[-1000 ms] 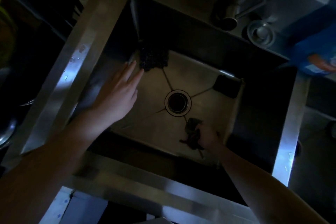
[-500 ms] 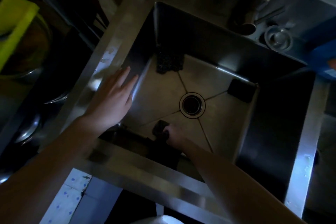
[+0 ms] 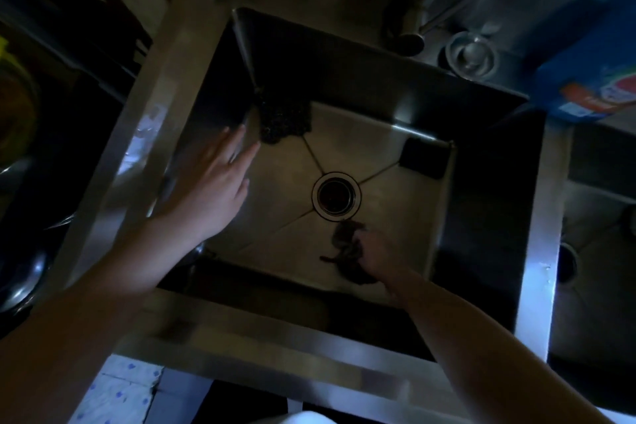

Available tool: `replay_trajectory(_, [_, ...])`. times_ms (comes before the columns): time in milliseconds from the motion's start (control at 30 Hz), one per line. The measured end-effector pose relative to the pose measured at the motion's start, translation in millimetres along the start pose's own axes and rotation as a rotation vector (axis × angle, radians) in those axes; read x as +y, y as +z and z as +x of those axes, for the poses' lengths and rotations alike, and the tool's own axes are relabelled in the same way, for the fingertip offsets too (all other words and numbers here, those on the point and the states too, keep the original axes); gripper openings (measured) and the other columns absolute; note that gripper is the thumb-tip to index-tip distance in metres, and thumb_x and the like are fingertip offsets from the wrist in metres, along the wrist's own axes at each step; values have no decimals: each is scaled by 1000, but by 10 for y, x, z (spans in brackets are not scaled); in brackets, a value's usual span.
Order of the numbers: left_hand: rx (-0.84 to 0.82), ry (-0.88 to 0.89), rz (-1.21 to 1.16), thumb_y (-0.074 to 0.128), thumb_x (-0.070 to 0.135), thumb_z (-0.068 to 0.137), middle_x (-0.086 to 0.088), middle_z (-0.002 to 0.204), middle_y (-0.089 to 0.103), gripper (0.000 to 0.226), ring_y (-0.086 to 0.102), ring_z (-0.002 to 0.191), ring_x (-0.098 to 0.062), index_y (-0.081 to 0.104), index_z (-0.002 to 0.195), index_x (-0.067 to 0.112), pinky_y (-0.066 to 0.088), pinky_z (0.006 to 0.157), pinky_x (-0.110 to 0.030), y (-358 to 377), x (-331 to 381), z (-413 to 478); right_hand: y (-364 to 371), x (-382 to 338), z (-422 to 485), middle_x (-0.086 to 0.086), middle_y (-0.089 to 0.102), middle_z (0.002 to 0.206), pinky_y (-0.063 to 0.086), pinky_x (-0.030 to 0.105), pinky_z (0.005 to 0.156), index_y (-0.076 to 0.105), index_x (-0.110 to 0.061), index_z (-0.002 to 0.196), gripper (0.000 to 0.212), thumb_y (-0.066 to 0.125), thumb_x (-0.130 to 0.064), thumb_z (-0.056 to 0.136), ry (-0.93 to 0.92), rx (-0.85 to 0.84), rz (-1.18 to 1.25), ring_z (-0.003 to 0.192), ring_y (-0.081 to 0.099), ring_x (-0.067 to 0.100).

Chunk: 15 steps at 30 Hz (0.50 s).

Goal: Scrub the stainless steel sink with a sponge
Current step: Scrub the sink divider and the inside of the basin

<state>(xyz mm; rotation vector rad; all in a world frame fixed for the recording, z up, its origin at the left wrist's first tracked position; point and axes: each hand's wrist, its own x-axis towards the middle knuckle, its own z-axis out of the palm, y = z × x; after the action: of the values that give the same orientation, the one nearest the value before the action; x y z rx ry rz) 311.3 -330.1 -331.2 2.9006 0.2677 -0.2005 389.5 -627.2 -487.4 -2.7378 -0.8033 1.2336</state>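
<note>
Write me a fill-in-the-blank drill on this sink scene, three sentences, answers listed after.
The right hand presses a dark scrubbing sponge on the stainless steel sink floor just in front of the round ____. The left hand is spread ____ over the sink's left side, holding nothing. A flat black square pad lies in the floor's far ____ corner.

Missing words: drain; open; right

Steel sink floor holds dark mesh pad and black block.
</note>
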Motion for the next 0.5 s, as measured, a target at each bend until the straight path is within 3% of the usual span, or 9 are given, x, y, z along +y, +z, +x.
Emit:
replay_trajectory(133, [-25, -9, -83, 59, 10, 86, -16, 151, 28, 56, 26, 139, -36, 39, 139, 9, 31, 107, -52, 53, 130, 105, -155, 433, 89, 12, 56, 99, 42, 30, 79, 57, -8, 98, 14, 53, -3, 86, 157, 166, 215, 92, 54, 23])
replay_trajectory(267, [-33, -9, -55, 57, 13, 86, -15, 150, 30, 55, 30, 136, -36, 39, 139, 9, 35, 104, -51, 71, 210, 178, -390, 367, 333, 4, 41, 72, 36, 25, 55, 44, -12, 73, 26, 33, -2, 94, 314, 337, 854, 59, 42, 16])
replay_trajectory(300, [-39, -15, -50, 58, 14, 86, -16, 150, 32, 55, 33, 135, -37, 40, 138, 9, 36, 103, -51, 70, 233, 188, -470, 337, 435, 3, 40, 68, 36, 22, 49, 42, -12, 70, 28, 32, -1, 93, 299, 344, 910, 52, 42, 13])
replay_trajectory(333, [-47, -19, -48, 58, 14, 87, -16, 148, 34, 54, 36, 132, -37, 41, 138, 9, 38, 102, -51, 69, 252, 198, -568, 308, 525, 0, 42, 63, 35, 18, 43, 40, -15, 68, 29, 33, -1, 93, 272, 357, 903, 44, 41, 8])
replay_trajectory(400, [-62, -30, -40, 58, 14, 86, -16, 145, 39, 53, 42, 127, -37, 43, 137, 9, 40, 99, -50, 63, 269, 212, -801, 303, 732, -12, 45, 57, 29, 10, 46, 34, -28, 66, 35, 43, -6, 91, 94, 374, 566, 43, 39, -3])
replay_trajectory(433, [-70, -42, -35, 59, 13, 86, -16, 143, 41, 53, 44, 125, -37, 44, 136, 8, 40, 97, -50, 59, 262, 215, -867, 320, 813, -17, 46, 62, 27, 8, 53, 33, -34, 68, 39, 49, -6, 89, 2, 305, 363, 52, 39, -7])
replay_trajectory(500, [-74, -95, -22, 60, 11, 86, -16, 141, 44, 51, 47, 121, -38, 47, 135, 9, 39, 97, -49, 38, 216, 215, -994, 327, 987, -22, 50, 85, 34, 13, 68, 50, -40, 86, 37, 53, -3, 87, 106, 272, 287, 77, 45, -7])
